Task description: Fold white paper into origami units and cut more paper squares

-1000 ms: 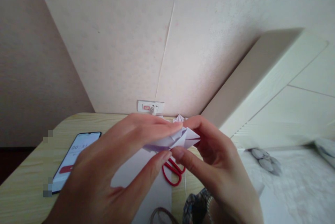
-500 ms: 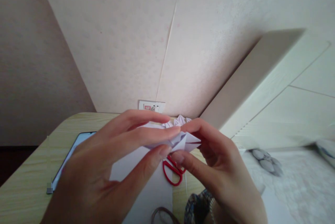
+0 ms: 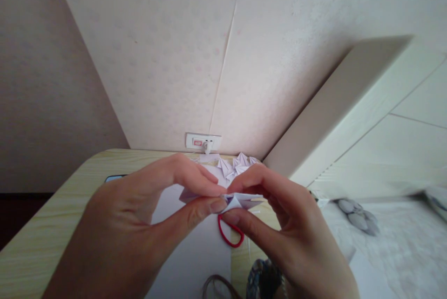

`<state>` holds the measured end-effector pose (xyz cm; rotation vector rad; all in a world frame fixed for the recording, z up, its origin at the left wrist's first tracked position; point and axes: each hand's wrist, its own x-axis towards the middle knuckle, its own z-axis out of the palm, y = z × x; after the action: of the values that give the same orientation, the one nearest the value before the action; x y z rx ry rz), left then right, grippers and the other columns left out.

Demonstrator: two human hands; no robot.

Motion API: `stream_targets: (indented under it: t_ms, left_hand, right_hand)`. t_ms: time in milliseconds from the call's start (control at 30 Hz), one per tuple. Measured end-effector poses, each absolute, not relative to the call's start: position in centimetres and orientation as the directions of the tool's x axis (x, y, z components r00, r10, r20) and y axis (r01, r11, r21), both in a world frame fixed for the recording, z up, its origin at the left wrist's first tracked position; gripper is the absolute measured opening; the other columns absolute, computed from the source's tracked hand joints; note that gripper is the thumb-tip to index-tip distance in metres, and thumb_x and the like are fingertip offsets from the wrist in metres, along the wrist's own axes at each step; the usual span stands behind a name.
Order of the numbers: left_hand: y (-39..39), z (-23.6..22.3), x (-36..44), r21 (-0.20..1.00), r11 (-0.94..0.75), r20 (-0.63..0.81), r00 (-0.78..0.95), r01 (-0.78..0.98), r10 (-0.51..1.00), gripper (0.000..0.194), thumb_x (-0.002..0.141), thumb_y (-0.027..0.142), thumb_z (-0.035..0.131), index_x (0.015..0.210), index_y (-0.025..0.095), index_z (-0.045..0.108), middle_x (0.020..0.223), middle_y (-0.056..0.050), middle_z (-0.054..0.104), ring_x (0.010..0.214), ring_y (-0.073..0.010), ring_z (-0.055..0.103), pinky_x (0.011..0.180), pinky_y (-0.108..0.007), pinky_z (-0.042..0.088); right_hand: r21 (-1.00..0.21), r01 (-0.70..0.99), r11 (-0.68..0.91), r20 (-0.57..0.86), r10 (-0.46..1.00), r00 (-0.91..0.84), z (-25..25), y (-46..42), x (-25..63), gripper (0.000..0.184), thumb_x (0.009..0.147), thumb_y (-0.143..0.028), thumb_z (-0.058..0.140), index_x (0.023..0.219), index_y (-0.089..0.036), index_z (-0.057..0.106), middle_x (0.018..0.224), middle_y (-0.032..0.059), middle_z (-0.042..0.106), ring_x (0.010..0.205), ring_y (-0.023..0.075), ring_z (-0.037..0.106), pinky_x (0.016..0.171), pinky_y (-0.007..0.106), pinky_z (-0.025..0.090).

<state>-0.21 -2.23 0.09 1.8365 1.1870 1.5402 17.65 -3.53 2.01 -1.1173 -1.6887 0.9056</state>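
Observation:
A small piece of folded white paper (image 3: 240, 200) is held up in front of me above the table, its layers pointing out to both sides. My left hand (image 3: 146, 215) pinches its left part between thumb and fingers. On the right part, my right hand (image 3: 282, 215) closes thumb and forefinger. Both sets of fingertips nearly meet at the middle and cover some of the folds. Below the paper shows the red handle of a pair of scissors (image 3: 231, 238), the rest of it hidden. A white sheet (image 3: 188, 248) lies under my hands.
Several folded white paper pieces (image 3: 237, 165) lie at the table's back edge, near a wall socket (image 3: 203, 141) with a plug. A phone (image 3: 115, 178) is mostly behind my left hand. A brown loop (image 3: 220, 285) lies at the front of the wooden table (image 3: 45, 224).
The folded paper has tilted flatter and sunk slightly. My left fingers have drawn in from an outstretched position to pinch it near the middle. More of the paper pieces behind now show.

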Motion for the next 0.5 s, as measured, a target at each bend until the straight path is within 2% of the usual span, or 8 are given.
stream_targets:
  t_ms: [133,233,333,400,500]
  left_hand:
    - [-2.26,-0.03,-0.52,0.789,-0.524,0.532,0.070,0.321,0.844,0.014,0.081,0.028,0.076,0.069,0.034,0.071,0.073,0.015,0.074,0.075,-0.0134,0.074,0.060,-0.019,0.056]
    - [-2.24,-0.05,-0.58,0.806,-0.500,0.508,0.062,0.317,0.859,0.013,0.080,0.030,0.076,0.068,0.033,0.070,0.073,0.015,0.075,0.073,-0.0140,0.074,0.055,-0.019,0.054]
    - [-2.18,0.05,-0.49,0.859,-0.394,0.419,-0.008,0.328,0.908,0.016,0.077,0.039,0.077,0.063,0.034,0.071,0.073,0.013,0.076,0.075,-0.0157,0.073,0.063,-0.023,0.055]
    - [-2.18,0.16,-0.42,0.875,-0.343,0.372,-0.021,0.342,0.928,0.011,0.076,0.043,0.076,0.067,0.037,0.073,0.077,0.013,0.077,0.078,-0.0163,0.073,0.070,-0.023,0.057]
    - [-2.29,0.44,-0.18,0.872,-0.361,0.375,0.024,0.329,0.927,0.008,0.076,0.040,0.075,0.069,0.038,0.073,0.077,0.015,0.077,0.076,-0.0147,0.072,0.067,-0.020,0.056]
  right_hand:
    - [-0.904,0.275,0.326,0.272,0.938,-0.217,1.99,-3.41,17.64,0.009,0.084,-0.019,0.073,0.080,-0.024,0.066,0.077,-0.0043,0.068,0.075,0.0142,0.063,0.068,0.027,0.046]
    - [-0.910,0.265,0.320,0.266,0.939,-0.219,1.97,-3.27,17.80,0.010,0.083,-0.018,0.074,0.079,-0.024,0.066,0.075,-0.0052,0.067,0.074,0.0133,0.062,0.068,0.026,0.045]
    - [-0.913,0.258,0.315,0.267,0.942,-0.203,1.94,-3.25,17.90,0.012,0.080,-0.018,0.076,0.079,-0.024,0.066,0.073,-0.0061,0.065,0.072,0.0129,0.060,0.066,0.026,0.044]
    - [-0.915,0.256,0.311,0.270,0.945,-0.182,1.92,-3.29,17.82,0.012,0.079,-0.018,0.077,0.080,-0.024,0.067,0.073,-0.0065,0.065,0.070,0.0127,0.059,0.065,0.026,0.044]
    - [-0.920,0.261,0.293,0.251,0.950,-0.184,1.86,-3.36,17.55,0.011,0.081,-0.019,0.075,0.080,-0.024,0.066,0.073,-0.0061,0.065,0.070,0.0131,0.059,0.065,0.026,0.044]
